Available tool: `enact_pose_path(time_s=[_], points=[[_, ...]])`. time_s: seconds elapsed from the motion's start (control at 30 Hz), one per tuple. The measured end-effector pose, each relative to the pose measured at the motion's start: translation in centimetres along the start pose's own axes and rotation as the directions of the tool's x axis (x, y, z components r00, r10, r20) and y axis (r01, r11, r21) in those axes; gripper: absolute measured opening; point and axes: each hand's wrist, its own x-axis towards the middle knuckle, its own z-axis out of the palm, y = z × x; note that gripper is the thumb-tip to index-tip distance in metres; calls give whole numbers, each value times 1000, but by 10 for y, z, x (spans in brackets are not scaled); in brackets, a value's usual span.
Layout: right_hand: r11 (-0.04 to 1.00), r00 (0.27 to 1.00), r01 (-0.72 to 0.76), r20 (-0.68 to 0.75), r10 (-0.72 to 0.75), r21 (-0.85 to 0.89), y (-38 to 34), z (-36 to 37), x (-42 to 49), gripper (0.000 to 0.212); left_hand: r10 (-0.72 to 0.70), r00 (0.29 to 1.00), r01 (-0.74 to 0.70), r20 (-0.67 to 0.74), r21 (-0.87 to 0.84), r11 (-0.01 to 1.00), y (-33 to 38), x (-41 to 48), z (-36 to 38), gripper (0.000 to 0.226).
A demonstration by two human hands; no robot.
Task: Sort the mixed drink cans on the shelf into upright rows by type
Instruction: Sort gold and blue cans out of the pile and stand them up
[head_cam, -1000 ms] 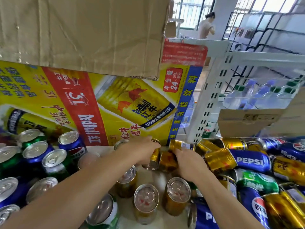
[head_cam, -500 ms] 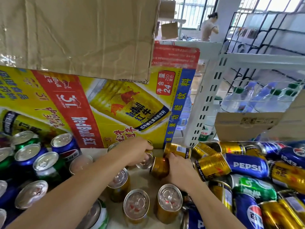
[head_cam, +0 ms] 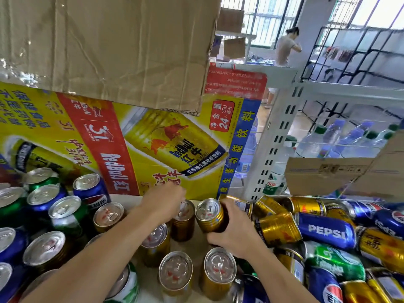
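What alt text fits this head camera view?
The right hand grips a gold can on a shelf of drink cans; the left hand covers the neighbouring gold can from above. Unsorted cans lie heaped at right.

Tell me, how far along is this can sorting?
Roughly halfway. At left blue cans and green cans stand upright, upright gold cans mid-shelf. The right hand grips a tilted gold can; the left hand rests on a second gold can. The heap of lying cans at right is unsorted.
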Motion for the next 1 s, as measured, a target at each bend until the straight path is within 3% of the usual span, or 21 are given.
enact_pose_path(time_s=[0.07,0.13,0.2,0.27,0.4,0.5,0.57,0.7,0.8,0.87,0.93,1.0], points=[[1000,998,5,61,-5,2,-2,0,2,62,31,999,-32,-15,-108,994,-4,0,-2,14],[1000,994,3,114,0,-24,-2,-1,5,65,97,990,-78,102,-181,980,-9,-4,-5,37],[997,985,-11,171,23,-75,-1,-3,9,74,145,956,-115,257,-126,985,-10,-8,-5,67],[991,976,-13,216,43,-135,-1,-5,13,85,134,953,-130,272,-34,991,-10,-11,1,81],[988,964,4,263,36,-153,-2,-7,13,92,118,985,-119,126,3,993,-9,-10,7,73],[989,957,18,289,26,-149,-7,-12,10,63,109,992,-107,56,-44,993,-8,-11,9,67],[987,956,-6,290,53,-162,-11,-15,8,57,86,994,-79,61,-109,991,-8,-11,9,67],[983,970,-33,231,75,-180,-15,-20,-1,61,87,988,-78,131,-69,995,-2,-11,4,68],[988,996,-29,81,41,-150,-20,-37,-12,35,171,972,-152,160,-127,980,12,-13,-4,57],[971,998,-37,-57,25,-236,-16,-54,-16,26,243,956,-207,165,-209,956,27,-15,-9,55],[942,989,-85,-139,41,-325,-10,-72,-19,29,285,938,-242,198,-216,946,42,-17,-12,63],[883,984,-171,-120,131,-438,0,-88,-22,43,306,915,-262,263,-188,946,55,-17,-12,70]])
